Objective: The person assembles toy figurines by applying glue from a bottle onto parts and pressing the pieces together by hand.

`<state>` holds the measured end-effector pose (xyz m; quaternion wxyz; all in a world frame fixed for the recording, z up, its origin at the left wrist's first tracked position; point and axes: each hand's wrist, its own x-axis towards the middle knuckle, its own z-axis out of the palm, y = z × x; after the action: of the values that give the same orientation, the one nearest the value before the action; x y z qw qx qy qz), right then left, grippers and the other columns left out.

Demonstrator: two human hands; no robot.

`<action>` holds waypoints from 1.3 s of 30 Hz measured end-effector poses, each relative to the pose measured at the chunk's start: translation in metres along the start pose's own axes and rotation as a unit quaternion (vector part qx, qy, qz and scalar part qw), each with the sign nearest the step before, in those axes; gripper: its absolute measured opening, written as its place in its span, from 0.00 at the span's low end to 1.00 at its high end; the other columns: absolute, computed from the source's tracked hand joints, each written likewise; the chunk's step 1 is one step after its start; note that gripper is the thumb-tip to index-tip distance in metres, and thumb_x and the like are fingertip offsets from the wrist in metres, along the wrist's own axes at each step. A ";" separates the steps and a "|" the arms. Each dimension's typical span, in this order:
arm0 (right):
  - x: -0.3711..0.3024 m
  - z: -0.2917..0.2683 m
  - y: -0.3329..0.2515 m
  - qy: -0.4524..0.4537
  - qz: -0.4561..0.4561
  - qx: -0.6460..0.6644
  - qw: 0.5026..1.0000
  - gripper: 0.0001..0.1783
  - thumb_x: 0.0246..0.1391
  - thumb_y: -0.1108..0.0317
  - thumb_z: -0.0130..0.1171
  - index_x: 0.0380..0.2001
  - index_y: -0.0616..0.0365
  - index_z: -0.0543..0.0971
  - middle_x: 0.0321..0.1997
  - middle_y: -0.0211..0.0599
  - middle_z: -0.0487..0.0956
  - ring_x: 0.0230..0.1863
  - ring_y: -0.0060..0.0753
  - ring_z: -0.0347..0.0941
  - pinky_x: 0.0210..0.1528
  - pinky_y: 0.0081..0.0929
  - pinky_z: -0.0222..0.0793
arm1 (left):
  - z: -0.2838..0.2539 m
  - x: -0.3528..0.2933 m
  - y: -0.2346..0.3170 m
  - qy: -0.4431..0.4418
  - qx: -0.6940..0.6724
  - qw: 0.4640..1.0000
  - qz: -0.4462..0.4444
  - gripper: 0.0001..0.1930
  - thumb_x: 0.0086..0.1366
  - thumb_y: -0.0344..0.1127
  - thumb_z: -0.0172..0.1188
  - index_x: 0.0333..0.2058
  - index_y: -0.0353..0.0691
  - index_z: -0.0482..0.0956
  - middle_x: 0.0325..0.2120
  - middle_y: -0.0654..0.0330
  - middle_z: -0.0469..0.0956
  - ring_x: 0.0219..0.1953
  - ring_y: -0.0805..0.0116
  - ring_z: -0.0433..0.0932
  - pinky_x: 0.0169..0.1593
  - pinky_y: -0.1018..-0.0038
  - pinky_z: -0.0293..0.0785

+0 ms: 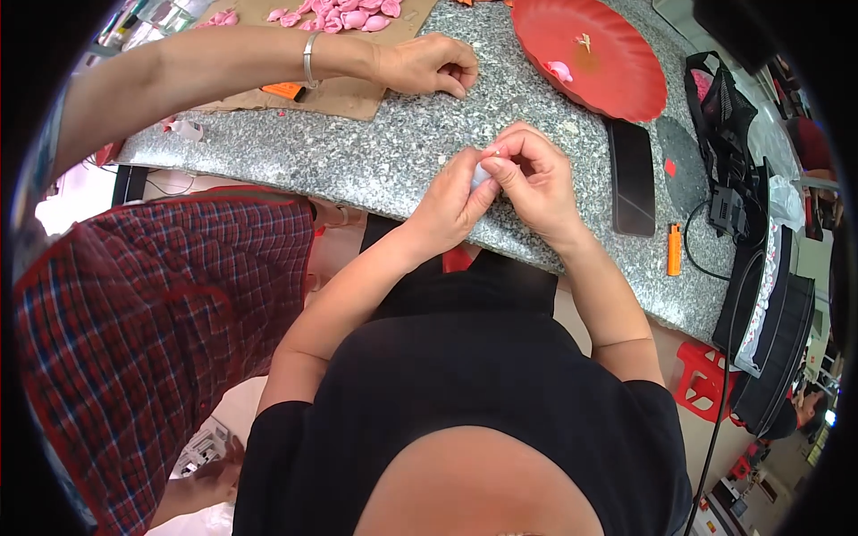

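Note:
Over the near edge of the table, my left hand [454,195] and my right hand [541,183] meet, fingertips touching. A small pale whitish thing [481,176] shows between them, closed in my left fingers; its kind is mostly hidden. The thumb and forefinger of my right hand pinch at its upper end, where a bit of pink shows. Beyond my hands stands a red scalloped plate [626,76] holding a small pink petal-like piece [559,71] and a tan scrap [584,41].
Another person's arm [241,64] reaches in from the left over cardboard [357,105] with several pink pieces [344,13] and an orange lighter [284,90]. To my right lie a black phone [632,179], another orange lighter [673,250], a cable and a black mesh bag [728,103].

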<state>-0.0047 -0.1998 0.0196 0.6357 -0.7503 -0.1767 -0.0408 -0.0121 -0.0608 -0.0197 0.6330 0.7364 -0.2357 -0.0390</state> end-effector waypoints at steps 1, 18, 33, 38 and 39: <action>-0.002 0.000 -0.001 0.003 -0.001 -0.003 1.000 0.05 0.43 0.76 0.58 0.24 0.66 0.73 0.26 0.34 0.71 0.29 0.21 0.67 0.32 0.18 0.64 | 0.003 -0.003 -0.003 0.006 -0.009 1.000 0.010 0.15 0.63 0.38 0.47 0.41 0.32 0.63 0.32 0.51 0.69 0.34 0.60 0.71 0.39 0.71 0.67; -0.008 -0.005 -0.009 -0.042 0.017 -0.021 0.999 0.11 0.39 0.74 0.62 0.31 0.63 0.75 0.39 0.35 0.69 0.36 0.22 0.66 0.36 0.18 0.64 | 0.014 -0.007 -0.003 0.084 -0.139 0.987 0.001 0.20 0.51 0.29 0.57 0.42 0.35 0.59 0.33 0.53 0.71 0.37 0.69 0.72 0.39 0.72 0.70; 0.048 -0.041 0.013 0.099 -0.039 -0.133 0.985 0.11 0.47 0.69 0.58 0.34 0.64 0.75 0.32 0.34 0.75 0.31 0.22 0.71 0.32 0.18 0.66 | 0.013 -0.005 -0.005 0.127 -0.250 0.960 -0.002 0.28 0.54 0.20 0.52 0.54 0.37 0.53 0.46 0.55 0.61 0.45 0.68 0.65 0.47 0.75 0.65; 0.053 -0.060 0.031 0.126 -0.054 -0.192 0.972 0.11 0.47 0.73 0.56 0.35 0.66 0.74 0.34 0.38 0.74 0.34 0.26 0.72 0.37 0.20 0.68 | 0.017 -0.004 -0.007 0.111 -0.303 0.946 0.010 0.23 0.54 0.19 0.51 0.49 0.36 0.58 0.39 0.60 0.63 0.42 0.73 0.66 0.44 0.79 0.65; 0.052 -0.060 0.028 0.128 -0.043 -0.197 0.971 0.11 0.47 0.72 0.56 0.35 0.66 0.74 0.34 0.38 0.74 0.34 0.27 0.72 0.37 0.20 0.68 | 0.017 -0.004 -0.006 0.110 -0.303 0.947 0.016 0.21 0.55 0.19 0.50 0.48 0.36 0.59 0.39 0.61 0.64 0.41 0.74 0.66 0.43 0.80 0.65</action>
<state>0.0624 -0.2502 0.0198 0.4901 -0.8412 -0.1143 -0.1979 -0.0205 -0.0743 -0.0298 0.8486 0.5061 -0.1532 -0.0168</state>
